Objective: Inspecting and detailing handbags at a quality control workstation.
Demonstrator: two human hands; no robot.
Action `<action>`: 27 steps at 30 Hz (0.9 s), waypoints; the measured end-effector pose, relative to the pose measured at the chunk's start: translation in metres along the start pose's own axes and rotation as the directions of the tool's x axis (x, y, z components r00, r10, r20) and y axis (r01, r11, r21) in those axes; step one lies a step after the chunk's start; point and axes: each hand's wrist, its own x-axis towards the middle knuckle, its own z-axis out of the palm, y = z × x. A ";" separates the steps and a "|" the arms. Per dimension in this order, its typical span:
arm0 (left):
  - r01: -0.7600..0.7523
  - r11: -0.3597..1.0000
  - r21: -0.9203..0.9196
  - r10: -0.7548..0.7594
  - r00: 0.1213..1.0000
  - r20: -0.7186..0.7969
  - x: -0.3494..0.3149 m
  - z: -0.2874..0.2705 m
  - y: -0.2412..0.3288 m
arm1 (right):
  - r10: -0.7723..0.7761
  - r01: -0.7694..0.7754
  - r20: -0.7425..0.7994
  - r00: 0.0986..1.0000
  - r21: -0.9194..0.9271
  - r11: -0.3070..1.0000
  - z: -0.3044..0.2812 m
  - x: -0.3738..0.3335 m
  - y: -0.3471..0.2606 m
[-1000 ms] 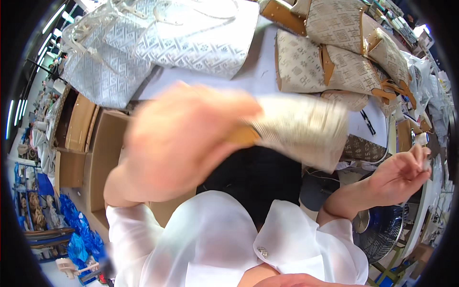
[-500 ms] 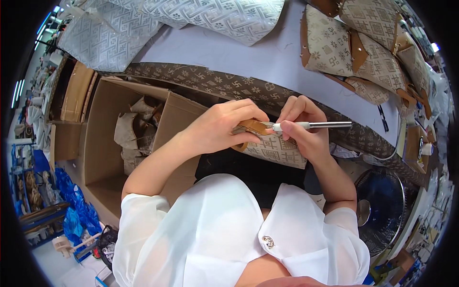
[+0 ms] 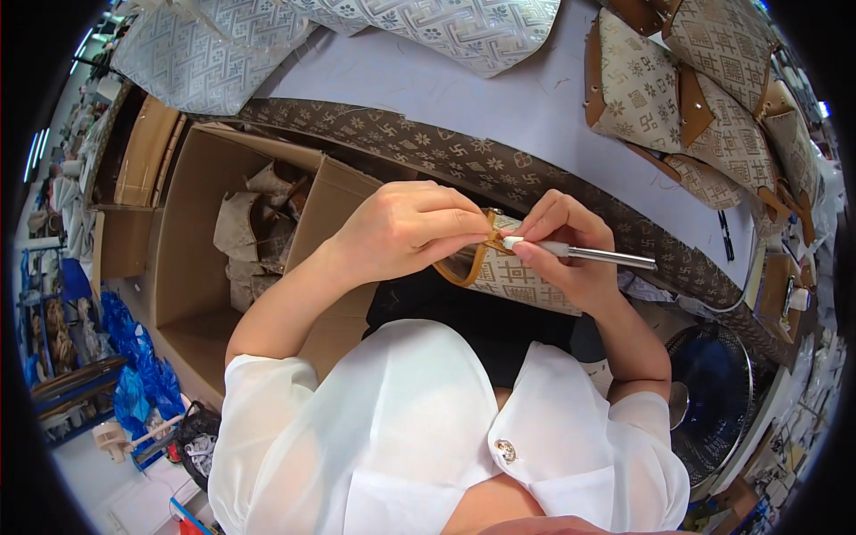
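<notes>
While L hand (image 3: 410, 227) grips 1 end, pouch (image 3: 517, 278) lies nr R hand (image 3: 571, 251).

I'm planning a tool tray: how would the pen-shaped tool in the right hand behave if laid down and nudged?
The pen-shaped tool would probably roll, since its silver shaft looks round. It is likely stiff, running straight out past the right hand. The shaft's shiny finish may feel slippery.

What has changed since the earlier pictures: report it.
The left hand, first raised up close, has gone down with the bag. The right hand, first out to the right, has come left to the bag, now holding a tool. The tan bags and pen lie as before.
</notes>
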 end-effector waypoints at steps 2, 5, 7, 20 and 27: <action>0.007 1.000 -0.016 -0.007 1.000 -0.015 0.000 0.001 0.000 | -0.014 0.014 0.006 1.000 -0.015 1.000 0.000 -0.001 0.000; 0.011 1.000 -0.027 -0.011 1.000 -0.023 0.001 0.002 0.001 | -0.013 0.014 0.016 1.000 -0.058 0.998 0.000 -0.003 0.001; 0.013 0.999 -0.031 -0.014 1.000 -0.025 0.001 0.002 0.001 | -0.011 0.013 0.021 1.000 -0.065 0.998 0.000 -0.002 -0.001; 0.073 0.989 -0.129 -0.079 0.996 -0.042 0.000 0.009 -0.001 | 0.070 -0.068 -0.059 0.996 0.029 0.997 0.004 -0.005 -0.007; 0.085 0.990 -0.113 -0.090 0.995 -0.042 0.001 0.010 0.000 | -0.036 0.031 -0.041 0.998 -0.108 0.994 0.002 -0.005 0.002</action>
